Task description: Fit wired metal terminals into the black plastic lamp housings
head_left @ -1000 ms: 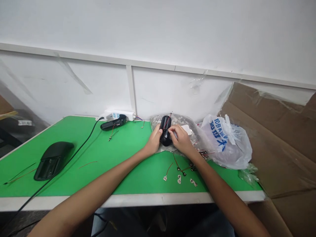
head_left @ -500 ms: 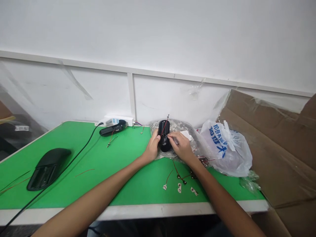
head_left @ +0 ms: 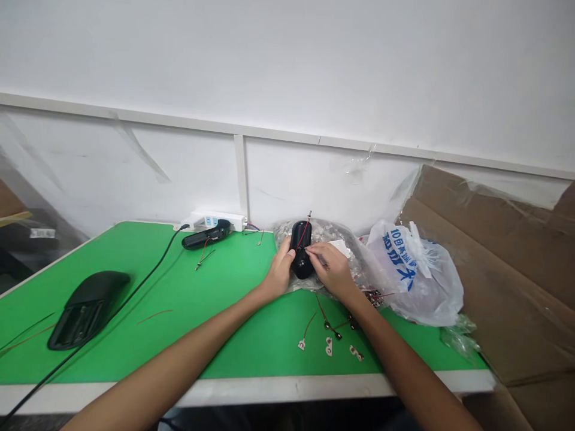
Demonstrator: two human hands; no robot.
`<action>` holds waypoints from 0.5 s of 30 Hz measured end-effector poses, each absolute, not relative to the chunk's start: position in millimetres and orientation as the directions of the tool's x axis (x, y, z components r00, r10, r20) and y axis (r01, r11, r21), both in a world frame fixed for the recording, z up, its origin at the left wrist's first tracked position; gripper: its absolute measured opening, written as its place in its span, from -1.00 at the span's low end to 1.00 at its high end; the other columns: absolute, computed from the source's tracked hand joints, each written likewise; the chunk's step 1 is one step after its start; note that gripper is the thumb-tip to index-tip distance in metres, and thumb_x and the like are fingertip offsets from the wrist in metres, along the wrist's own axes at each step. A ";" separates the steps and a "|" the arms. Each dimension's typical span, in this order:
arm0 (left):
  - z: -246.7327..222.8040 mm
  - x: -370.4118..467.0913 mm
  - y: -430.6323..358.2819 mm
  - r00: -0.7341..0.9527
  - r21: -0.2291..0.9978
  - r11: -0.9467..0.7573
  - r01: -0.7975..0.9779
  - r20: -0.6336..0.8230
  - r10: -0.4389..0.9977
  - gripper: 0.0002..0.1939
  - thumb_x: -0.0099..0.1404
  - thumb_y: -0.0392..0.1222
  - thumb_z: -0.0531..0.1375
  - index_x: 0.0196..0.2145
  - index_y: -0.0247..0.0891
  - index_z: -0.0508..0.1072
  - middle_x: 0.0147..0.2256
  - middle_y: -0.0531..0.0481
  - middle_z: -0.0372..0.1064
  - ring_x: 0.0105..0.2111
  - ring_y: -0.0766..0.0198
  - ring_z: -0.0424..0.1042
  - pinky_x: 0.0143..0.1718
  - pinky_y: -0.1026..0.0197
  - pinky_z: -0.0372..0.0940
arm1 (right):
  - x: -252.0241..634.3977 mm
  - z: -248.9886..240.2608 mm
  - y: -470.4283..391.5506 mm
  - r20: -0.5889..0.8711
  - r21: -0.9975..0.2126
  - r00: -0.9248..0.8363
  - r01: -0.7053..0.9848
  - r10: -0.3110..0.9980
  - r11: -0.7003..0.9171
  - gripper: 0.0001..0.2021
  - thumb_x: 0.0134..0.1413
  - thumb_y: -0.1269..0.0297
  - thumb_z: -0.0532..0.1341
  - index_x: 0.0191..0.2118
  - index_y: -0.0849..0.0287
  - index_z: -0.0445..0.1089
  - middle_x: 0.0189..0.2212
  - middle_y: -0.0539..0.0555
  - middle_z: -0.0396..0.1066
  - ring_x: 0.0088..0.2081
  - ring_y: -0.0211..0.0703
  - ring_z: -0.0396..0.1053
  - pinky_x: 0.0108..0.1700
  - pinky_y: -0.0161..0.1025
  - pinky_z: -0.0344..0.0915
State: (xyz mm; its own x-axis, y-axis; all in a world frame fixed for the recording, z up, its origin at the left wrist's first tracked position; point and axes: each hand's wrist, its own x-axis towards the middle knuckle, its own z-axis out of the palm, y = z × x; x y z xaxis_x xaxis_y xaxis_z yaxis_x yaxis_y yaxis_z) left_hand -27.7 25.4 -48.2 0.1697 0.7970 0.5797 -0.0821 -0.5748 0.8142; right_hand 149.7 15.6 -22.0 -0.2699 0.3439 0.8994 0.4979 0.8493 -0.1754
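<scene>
At far centre, left hand (head_left: 280, 270) clasps black casing (head_left: 304, 269); right hand (head_left: 335, 270), fingertips pinched, hold unclear, could snag red wire (head_left: 304, 232).

One held black case (head_left: 302, 267). At it, one left hand (head_left: 279, 272) and one right hand (head_left: 335, 269), two in all. Left of it, one power strip (head_left: 204, 219), one slim black casing (head_left: 197, 240), one curved black casing (head_left: 99, 293). Right of it, one white bag (head_left: 415, 278). Nearer than it, three pale contact plates (head_left: 329, 346), plus dark pieces (head_left: 338, 336) too overlapped to count.
</scene>
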 end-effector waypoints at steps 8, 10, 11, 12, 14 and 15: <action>-45.8 -29.3 21.0 0.184 0.788 -0.616 0.010 0.604 0.775 -0.38 0.53 0.22 -0.02 0.32 -0.21 0.35 0.20 -0.20 0.39 0.21 -0.09 0.32 0.30 -0.08 0.18 | 149.6 -23.2 16.5 0.875 -0.242 -0.265 0.485 0.405 0.840 -0.85 0.40 0.36 0.19 -0.09 0.04 0.52 -0.19 0.12 0.63 -0.13 -0.05 0.59 -0.03 0.00 0.55; -46.3 -29.7 21.0 0.189 0.780 -0.625 0.015 0.612 0.768 -0.38 0.53 0.21 -0.03 0.33 -0.22 0.33 0.21 -0.21 0.38 0.21 -0.09 0.32 0.29 -0.08 0.18 | 149.8 -22.8 16.5 0.875 -0.240 -0.270 0.482 0.403 0.843 -0.85 0.40 0.37 0.18 -0.09 0.04 0.51 -0.19 0.11 0.63 -0.14 -0.05 0.59 -0.05 -0.01 0.55; -46.5 -29.9 20.9 0.193 0.777 -0.629 0.017 0.614 0.765 -0.38 0.54 0.20 -0.04 0.33 -0.22 0.33 0.22 -0.21 0.37 0.21 -0.08 0.32 0.29 -0.08 0.18 | 149.9 -22.4 16.3 0.874 -0.243 -0.271 0.478 0.404 0.844 -0.85 0.40 0.37 0.18 -0.10 0.04 0.51 -0.20 0.11 0.63 -0.14 -0.05 0.59 -0.06 -0.02 0.55; -46.7 -30.1 20.9 0.197 0.775 -0.632 0.020 0.617 0.762 -0.39 0.54 0.20 -0.04 0.32 -0.22 0.34 0.22 -0.21 0.37 0.20 -0.08 0.32 0.29 -0.07 0.18 | 150.0 -22.0 16.0 0.873 -0.245 -0.271 0.474 0.405 0.846 -0.85 0.40 0.37 0.18 -0.10 0.04 0.51 -0.20 0.11 0.63 -0.15 -0.05 0.59 -0.07 -0.02 0.55; -47.0 -30.5 20.8 0.204 0.770 -0.638 0.025 0.621 0.757 -0.41 0.54 0.19 -0.05 0.29 -0.22 0.37 0.22 -0.20 0.36 0.19 -0.07 0.33 0.28 -0.06 0.19 | 150.2 -21.3 15.4 0.873 -0.244 -0.278 0.464 0.402 0.852 -0.85 0.40 0.37 0.18 -0.09 0.05 0.50 -0.20 0.11 0.62 -0.15 -0.06 0.58 -0.09 -0.04 0.54; -47.2 -30.7 20.8 0.206 0.769 -0.639 0.026 0.621 0.756 -0.41 0.54 0.19 -0.05 0.28 -0.22 0.38 0.21 -0.20 0.37 0.19 -0.06 0.33 0.28 -0.06 0.19 | 150.2 -21.0 15.1 0.872 -0.243 -0.282 0.458 0.399 0.855 -0.86 0.40 0.38 0.18 -0.09 0.06 0.49 -0.21 0.11 0.62 -0.16 -0.07 0.57 -0.09 -0.05 0.54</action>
State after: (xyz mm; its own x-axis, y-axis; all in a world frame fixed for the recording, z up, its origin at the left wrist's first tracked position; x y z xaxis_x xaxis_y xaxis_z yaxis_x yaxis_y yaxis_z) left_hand -30.7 20.8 -47.2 0.2059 0.7560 0.6213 0.0259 -0.6389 0.7689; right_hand 150.2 15.1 -21.0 -0.2824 0.3989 0.8724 0.4578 0.8552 -0.2429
